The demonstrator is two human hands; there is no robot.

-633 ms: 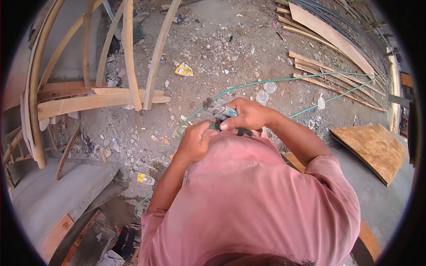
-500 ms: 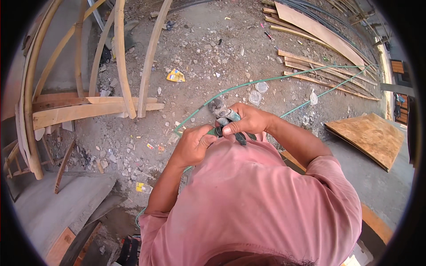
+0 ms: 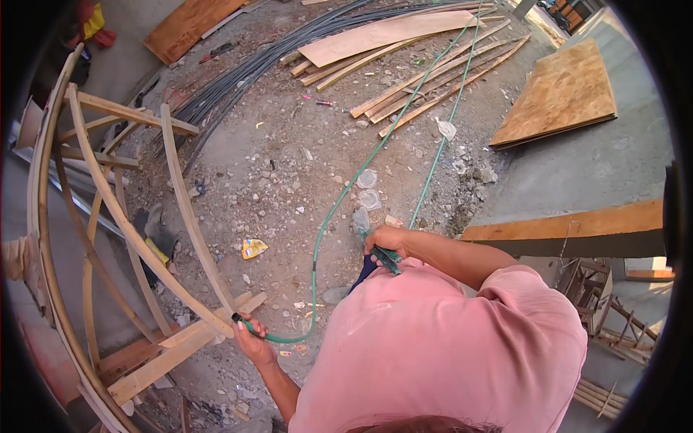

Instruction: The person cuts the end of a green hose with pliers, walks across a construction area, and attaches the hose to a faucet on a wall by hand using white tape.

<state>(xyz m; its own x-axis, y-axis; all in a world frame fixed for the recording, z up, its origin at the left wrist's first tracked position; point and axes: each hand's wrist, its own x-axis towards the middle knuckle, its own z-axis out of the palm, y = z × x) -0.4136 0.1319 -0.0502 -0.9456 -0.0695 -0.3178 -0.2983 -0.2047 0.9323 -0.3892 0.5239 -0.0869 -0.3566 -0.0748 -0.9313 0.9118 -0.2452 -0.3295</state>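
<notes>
My left hand [image 3: 254, 343] is closed around the end of a thin green hose [image 3: 315, 289], whose black tip sticks up past the fingers. It is held out to the left, beside the foot of a slanted wooden post [image 3: 193, 216]; whether it touches the wood I cannot tell. Close to my body, my right hand [image 3: 386, 242] grips a pair of pliers [image 3: 390, 258] with dark teal handles; the fingers partly hide them. From my left hand the hose curves away across the ground to the far right.
A frame of wooden poles [image 3: 45, 216] stands on the left. Farther off lie grey rods [image 3: 238, 79], loose boards [image 3: 390, 36] and stacked plywood sheets [image 3: 563, 94]. Gravel covers the ground, with a yellow wrapper [image 3: 253, 248] and clear plastic lids [image 3: 369, 199] on it. A concrete ledge [image 3: 577, 177] rises at right.
My hands were together in front of my body. The left has moved out leftward with the hose end, while the right keeps the pliers near my body. The view has turned.
</notes>
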